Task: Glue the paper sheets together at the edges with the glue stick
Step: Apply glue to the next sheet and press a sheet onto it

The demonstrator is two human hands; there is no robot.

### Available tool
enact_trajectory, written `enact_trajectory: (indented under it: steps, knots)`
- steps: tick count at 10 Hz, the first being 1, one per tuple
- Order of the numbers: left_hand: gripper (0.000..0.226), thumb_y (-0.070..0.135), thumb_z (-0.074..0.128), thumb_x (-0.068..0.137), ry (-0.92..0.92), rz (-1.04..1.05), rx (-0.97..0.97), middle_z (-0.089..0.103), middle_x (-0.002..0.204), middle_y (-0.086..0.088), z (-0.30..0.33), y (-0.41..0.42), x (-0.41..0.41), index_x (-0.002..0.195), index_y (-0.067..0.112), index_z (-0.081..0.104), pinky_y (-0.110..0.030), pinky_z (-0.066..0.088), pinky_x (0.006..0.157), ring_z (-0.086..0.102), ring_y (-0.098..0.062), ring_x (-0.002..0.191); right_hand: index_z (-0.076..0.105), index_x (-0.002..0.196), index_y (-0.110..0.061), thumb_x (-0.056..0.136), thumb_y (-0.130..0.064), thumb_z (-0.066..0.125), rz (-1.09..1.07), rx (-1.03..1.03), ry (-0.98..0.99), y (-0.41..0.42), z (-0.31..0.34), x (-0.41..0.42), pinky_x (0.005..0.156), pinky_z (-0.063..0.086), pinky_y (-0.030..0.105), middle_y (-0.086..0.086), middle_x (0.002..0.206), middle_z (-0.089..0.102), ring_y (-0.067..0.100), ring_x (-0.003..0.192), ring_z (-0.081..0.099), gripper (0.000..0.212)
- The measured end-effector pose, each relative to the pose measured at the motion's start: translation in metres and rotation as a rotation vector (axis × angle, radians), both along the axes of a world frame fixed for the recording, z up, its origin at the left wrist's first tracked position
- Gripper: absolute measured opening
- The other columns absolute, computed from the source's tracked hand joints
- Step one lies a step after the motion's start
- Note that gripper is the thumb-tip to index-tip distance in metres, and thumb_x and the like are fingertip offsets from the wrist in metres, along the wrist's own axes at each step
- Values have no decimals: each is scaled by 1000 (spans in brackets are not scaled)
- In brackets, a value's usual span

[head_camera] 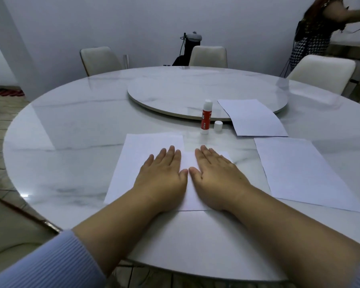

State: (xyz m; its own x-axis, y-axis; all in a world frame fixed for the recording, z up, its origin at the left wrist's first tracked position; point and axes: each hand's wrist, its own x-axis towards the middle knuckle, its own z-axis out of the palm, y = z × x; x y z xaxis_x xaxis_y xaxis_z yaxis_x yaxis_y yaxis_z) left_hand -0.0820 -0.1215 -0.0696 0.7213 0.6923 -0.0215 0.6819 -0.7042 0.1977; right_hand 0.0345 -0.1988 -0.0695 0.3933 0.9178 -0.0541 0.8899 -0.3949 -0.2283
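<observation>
Both hands lie flat and spread, left hand (163, 175) and right hand (216, 175), pressing 2 overlapped paper sheets (146, 154) near the table's (71, 129) front edge. Press evenly outward along the seam. Uncapped glue stick (206, 117) stands just beyond.

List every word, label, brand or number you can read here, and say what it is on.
Glue stick: white lettering runs along its red label, too small and blurred to read.
Paper sheets, such as the one under the hands: blank, no print visible.
Nothing else in view carries legible text.
</observation>
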Motion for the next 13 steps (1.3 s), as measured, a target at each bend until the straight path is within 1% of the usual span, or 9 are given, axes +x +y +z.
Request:
enact_trajectory:
  steps: [2, 4, 7, 8, 9, 10, 11, 12, 13]
  knots:
    - [63, 45, 15, 98, 6, 70, -7, -10, 160, 2, 1, 7, -14, 151, 18, -4, -32, -5, 119, -9, -10, 147, -4, 152, -17, 99, -46, 13, -68, -37, 9, -12, 4, 6, 118, -5, 28, -1, 162, -10, 11, 148, -8, 63]
    - [60, 42, 13, 98, 31, 148, -6, -11, 160, 4, 3, 21, -44, 151, 19, -5, -31, -4, 119, -8, -9, 147, -5, 152, -17, 98, -46, 11, -99, -54, -10, -17, 3, 6, 119, -8, 32, -3, 161, -12, 9, 147, -10, 64]
    - [59, 42, 13, 99, 11, 152, 3, -10, 160, 5, 2, 23, -49, 151, 21, -4, -31, -4, 118, -8, -8, 147, -5, 152, -19, 97, -50, 12, -130, -35, 18, -36, 9, 10, 118, -5, 27, -5, 161, -12, 8, 147, -9, 65]
    - [59, 42, 14, 98, -3, 157, 10, -9, 160, 5, 1, 23, -50, 151, 22, -3, -31, -4, 118, -8, -8, 147, -2, 153, -21, 96, -54, 15, -143, -6, -4, -45, 10, 12, 118, -2, 28, -7, 162, -7, 7, 148, -5, 68]
    - [59, 43, 15, 98, -19, 167, 12, -10, 160, 6, 1, 22, -49, 151, 24, -3, -31, -5, 119, -8, -7, 146, 17, 150, -23, 90, -56, 41, -183, 121, 92, -51, 17, 14, 117, 14, 30, -7, 159, 18, 12, 145, 16, 72]
    - [60, 43, 15, 97, -48, 172, 10, -9, 160, 6, 0, 21, -49, 151, 25, -3, -31, -5, 119, -9, -7, 146, 39, 138, -35, 73, -42, 74, -277, 284, 312, -60, 27, 20, 98, 40, 29, -3, 130, 46, 14, 120, 47, 74]
    - [61, 44, 16, 97, -52, 183, 10, -10, 160, 7, -1, 21, -49, 151, 25, -4, -31, -4, 119, -9, -6, 146, 51, 123, -43, 72, -25, 79, -269, 400, 577, -71, 31, 20, 63, 45, 20, -7, 88, 60, 8, 75, 61, 61]
    - [62, 46, 16, 97, -96, 175, -13, -9, 160, 9, -1, 21, -51, 151, 26, -6, -29, -4, 119, -8, -4, 146, 54, 113, -59, 82, -18, 70, -149, 445, 662, -80, 32, 17, 62, 50, 18, -8, 82, 65, 7, 66, 62, 53]
    - [59, 42, 17, 98, -202, 181, -112, -7, 154, 17, 6, 22, -56, 150, 26, -7, -26, -1, 118, -3, -4, 146, 72, 93, -49, 84, -9, 67, -47, 481, 639, -87, 48, 25, 65, 45, 14, -10, 92, 74, 8, 69, 64, 41]
